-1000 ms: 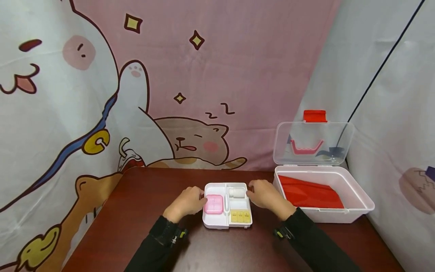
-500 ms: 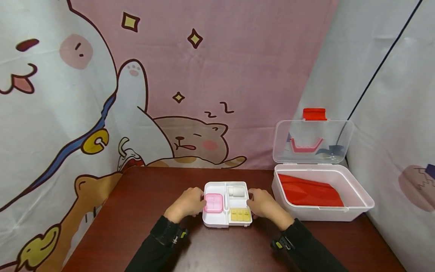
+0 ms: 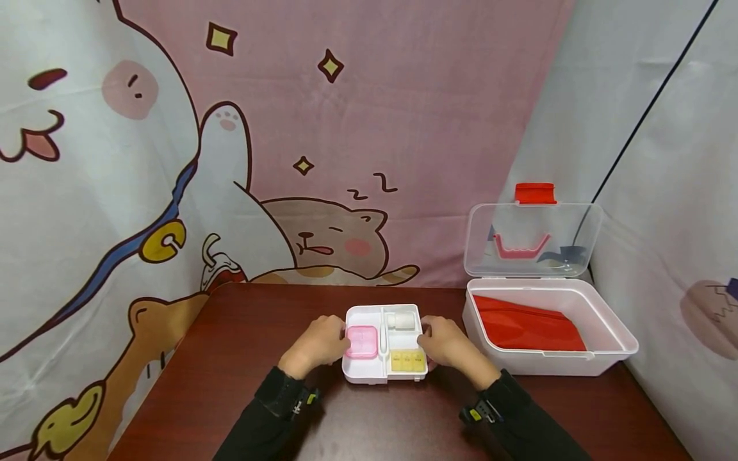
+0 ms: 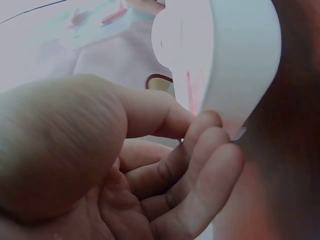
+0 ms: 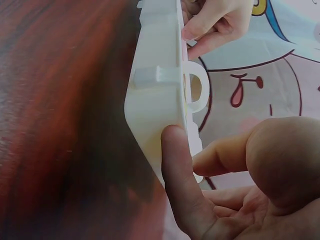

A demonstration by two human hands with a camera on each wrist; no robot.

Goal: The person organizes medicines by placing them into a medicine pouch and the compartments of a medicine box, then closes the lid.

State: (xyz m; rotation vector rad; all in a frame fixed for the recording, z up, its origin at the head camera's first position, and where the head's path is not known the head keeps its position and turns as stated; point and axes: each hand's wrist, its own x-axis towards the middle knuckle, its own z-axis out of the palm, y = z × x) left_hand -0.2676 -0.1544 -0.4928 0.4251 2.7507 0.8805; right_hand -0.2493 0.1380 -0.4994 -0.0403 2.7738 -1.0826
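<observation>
A white divided tray [image 3: 364, 371] is held from both sides over the brown table. In it are a pink square case [image 3: 362, 342] at left, a small white bottle [image 3: 401, 321] lying at back right, and a yellow segmented case [image 3: 407, 360] at front right. A raised white handle [image 5: 200, 87] runs along the middle. My left hand [image 3: 317, 346] pinches the left side wall between thumb and fingers. On the right wall, my right hand [image 3: 450, 344] grips likewise, with thumb inside and a finger against the outer face [image 5: 176, 160].
To the right stands a white storage box [image 3: 553, 365] with its transparent lid [image 3: 533, 224] raised and a red packet [image 3: 527, 326] inside. A cartoon-printed curtain [image 3: 438, 128] hangs behind the table [image 3: 230, 371].
My right hand has come down along the tray's right side and taken hold of it. The tray has shifted slightly upward in the head view; the left hand keeps its place.
</observation>
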